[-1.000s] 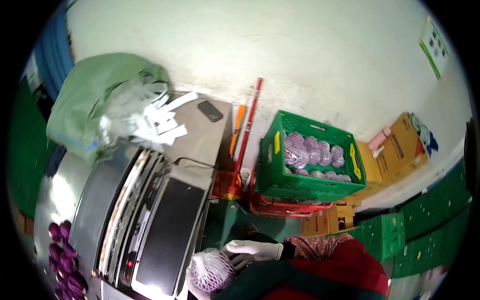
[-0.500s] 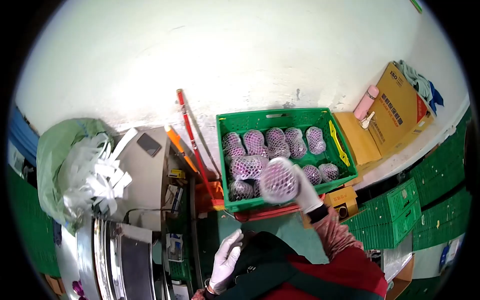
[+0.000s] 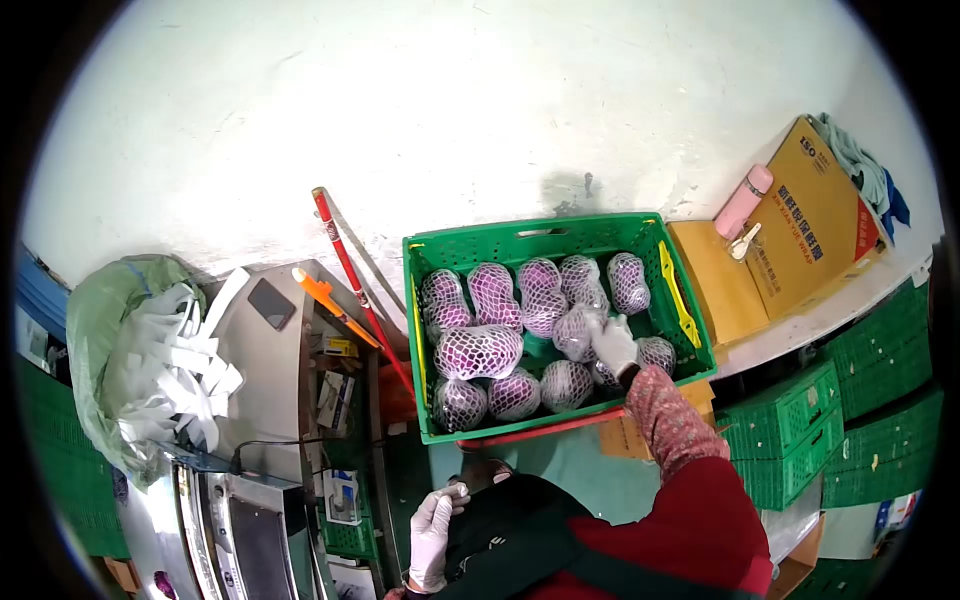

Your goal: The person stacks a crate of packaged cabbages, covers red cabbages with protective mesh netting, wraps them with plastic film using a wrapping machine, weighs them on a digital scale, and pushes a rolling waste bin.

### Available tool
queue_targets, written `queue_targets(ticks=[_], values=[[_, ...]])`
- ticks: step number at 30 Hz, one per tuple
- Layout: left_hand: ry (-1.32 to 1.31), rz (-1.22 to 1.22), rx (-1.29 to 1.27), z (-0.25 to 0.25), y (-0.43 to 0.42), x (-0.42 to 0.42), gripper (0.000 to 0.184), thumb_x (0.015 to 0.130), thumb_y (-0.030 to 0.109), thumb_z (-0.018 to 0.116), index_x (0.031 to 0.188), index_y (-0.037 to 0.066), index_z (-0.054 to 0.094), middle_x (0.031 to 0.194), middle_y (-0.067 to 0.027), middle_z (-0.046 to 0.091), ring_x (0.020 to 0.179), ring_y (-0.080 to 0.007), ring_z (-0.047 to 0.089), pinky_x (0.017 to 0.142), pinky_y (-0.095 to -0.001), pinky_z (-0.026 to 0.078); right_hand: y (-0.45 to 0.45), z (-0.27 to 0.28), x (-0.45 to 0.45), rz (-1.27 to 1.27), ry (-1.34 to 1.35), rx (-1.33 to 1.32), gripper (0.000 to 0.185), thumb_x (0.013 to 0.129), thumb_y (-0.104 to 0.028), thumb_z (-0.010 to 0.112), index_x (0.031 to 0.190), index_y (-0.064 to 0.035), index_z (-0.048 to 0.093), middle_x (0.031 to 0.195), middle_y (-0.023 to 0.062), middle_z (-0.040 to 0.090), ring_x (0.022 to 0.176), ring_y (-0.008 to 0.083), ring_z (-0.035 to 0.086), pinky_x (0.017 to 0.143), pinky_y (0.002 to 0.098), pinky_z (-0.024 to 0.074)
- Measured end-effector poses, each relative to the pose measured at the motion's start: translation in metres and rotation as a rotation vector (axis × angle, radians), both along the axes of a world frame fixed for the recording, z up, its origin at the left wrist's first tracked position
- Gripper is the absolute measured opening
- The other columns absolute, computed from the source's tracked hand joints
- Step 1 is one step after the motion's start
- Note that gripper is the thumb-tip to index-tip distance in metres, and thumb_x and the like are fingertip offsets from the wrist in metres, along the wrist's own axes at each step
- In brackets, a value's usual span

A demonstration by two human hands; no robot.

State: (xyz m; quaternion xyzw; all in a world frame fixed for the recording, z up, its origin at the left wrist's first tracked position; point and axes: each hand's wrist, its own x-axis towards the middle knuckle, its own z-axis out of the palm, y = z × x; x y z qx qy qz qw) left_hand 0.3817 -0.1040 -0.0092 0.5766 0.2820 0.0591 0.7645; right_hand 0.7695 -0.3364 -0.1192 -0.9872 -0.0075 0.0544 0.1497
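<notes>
My gloved right hand (image 3: pixel 615 343) reaches into a green plastic crate (image 3: pixel 540 227), its fingers closed round a purple item in a white foam net (image 3: pixel 574 333). That item is near the crate's middle, above the front row. Several similar netted items stand in a back row and a front row, and one netted item (image 3: pixel 478 352) lies on its side at the left. My gloved left hand (image 3: pixel 432 530) is low in front of my body, outside the crate. Its fingers are loosely curled, with a gap from the thumb, and nothing shows in it.
To the left are a metal bench (image 3: pixel 262 345) with a phone (image 3: pixel 271 304) and a green bag (image 3: pixel 105 330) of white strips. A red pole (image 3: pixel 345 255) and an orange-handled tool (image 3: pixel 330 300) lean beside the crate. Rightward are a cardboard box (image 3: pixel 800 225), a pink bottle (image 3: pixel 744 200) and stacked green crates (image 3: pixel 780 430).
My right hand has moved the netted item from above the crate's front edge back and down into the crate. My left hand has shifted slightly left, its fingers closer together. The view has shifted slightly.
</notes>
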Motion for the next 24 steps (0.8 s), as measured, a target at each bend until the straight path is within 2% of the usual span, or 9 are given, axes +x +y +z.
queue_targets(ticks=[3, 7, 11, 17, 19, 20, 21, 23, 24], values=[[-0.013, 0.011, 0.02, -0.001, 0.014, -0.001, 0.029, 0.103, 0.019, 0.047, 0.112, -0.002, 0.064, 0.108, -0.0091, 0.067, 0.098, -0.0156, 0.064, 0.087, -0.0271, 0.049, -0.017, -0.022, -0.007, 0.15, -0.082, 0.127, 0.064, 0.093, -0.052, 0.044, 0.135, -0.0043, 0.045, 0.139, 0.0263, 0.045, 0.106, 0.0437, 0.06, 0.09, 0.0551, 0.0452], [-0.021, 0.086, -0.06, -0.011, 0.038, 0.002, 0.033, 0.101, 0.025, 0.05, 0.111, -0.003, 0.063, 0.105, -0.0104, 0.067, 0.095, -0.0189, 0.065, 0.083, -0.0303, 0.05, -0.017, 0.049, -0.002, 0.263, 0.159, -0.268, 0.055, 0.09, -0.053, 0.049, 0.123, -0.0109, 0.06, 0.123, 0.0155, 0.061, 0.11, 0.0345, 0.059, 0.093, 0.0482, 0.0437], [-0.004, 0.205, 0.108, -0.023, 0.059, 0.029, 0.031, 0.101, 0.026, 0.051, 0.113, 0.001, 0.064, 0.11, -0.0081, 0.066, 0.099, -0.0178, 0.062, 0.085, -0.0306, 0.049, -0.057, 0.073, 0.011, 0.145, -0.378, -0.07, 0.042, 0.084, -0.043, 0.063, 0.109, -0.0106, 0.068, 0.119, 0.0136, 0.063, 0.111, 0.033, 0.058, 0.094, 0.0442, 0.0446], [-0.133, 0.202, 0.3, -0.055, 0.087, 0.125, 0.037, 0.098, 0.013, 0.055, 0.132, -0.001, 0.052, 0.127, -0.009, 0.057, 0.114, -0.0162, 0.054, 0.095, -0.0272, 0.042, -0.155, 0.071, 0.08, -0.236, -0.316, 0.013, 0.04, 0.089, -0.039, 0.06, 0.107, -0.0034, 0.067, 0.101, 0.0195, 0.068, 0.099, 0.037, 0.063, 0.089, 0.044, 0.0483], [-0.154, 0.254, 0.342, -0.065, 0.086, 0.171, 0.046, 0.092, 0.01, 0.061, 0.134, -0.004, 0.048, 0.127, -0.0171, 0.056, 0.12, -0.0239, 0.052, 0.102, -0.0318, 0.04, -0.18, 0.036, 0.119, -0.15, -0.427, 0.312, 0.039, 0.09, -0.038, 0.059, 0.106, -0.0026, 0.066, 0.09, 0.0181, 0.068, 0.089, 0.0314, 0.066, 0.08, 0.0405, 0.0508], [-0.105, 0.191, 0.576, -0.075, 0.092, 0.189, 0.052, 0.089, 0.012, 0.065, 0.134, -0.006, 0.047, 0.133, -0.0185, 0.053, 0.123, -0.0263, 0.05, 0.104, -0.0326, 0.039, -0.172, 0.049, 0.128, -0.207, -0.126, 0.478, 0.038, 0.092, -0.037, 0.058, 0.105, -0.0024, 0.066, 0.081, 0.0137, 0.066, 0.076, 0.0237, 0.065, 0.071, 0.0358, 0.0507], [-0.07, 0.225, 0.746, -0.086, 0.094, 0.204, 0.054, 0.088, 0.014, 0.067, 0.135, -0.004, 0.047, 0.128, -0.0181, 0.057, 0.119, -0.0272, 0.054, 0.102, -0.033, 0.041, -0.16, 0.045, 0.133, -0.129, -0.176, 0.548, 0.037, 0.094, -0.037, 0.057, 0.106, -0.0029, 0.064, 0.077, 0.0092, 0.063, 0.069, 0.0184, 0.061, 0.065, 0.0331, 0.0487], [-0.106, 0.276, 0.728, -0.097, 0.108, 0.222, 0.051, 0.087, 0.015, 0.068, 0.132, -0.001, 0.05, 0.117, -0.0169, 0.063, 0.109, -0.0274, 0.06, 0.094, -0.034, 0.047, -0.136, 0.077, 0.122, -0.126, -0.055, 0.431, 0.04, 0.096, -0.039, 0.052, 0.108, -0.0023, 0.062, 0.078, 0.0139, 0.066, 0.067, 0.0241, 0.062, 0.058, 0.0372, 0.0497], [0.011, 0.218, 0.505, -0.081, 0.111, 0.223, 0.047, 0.087, 0.017, 0.068, 0.128, 0.0, 0.053, 0.111, -0.0163, 0.065, 0.103, -0.0283, 0.063, 0.088, -0.0342, 0.049, -0.153, 0.058, 0.131, -0.122, 0.09, 0.793, 0.04, 0.096, -0.04, 0.052, 0.107, -0.0027, 0.062, 0.079, 0.0149, 0.066, 0.067, 0.0263, 0.063, 0.058, 0.0383, 0.0503]])
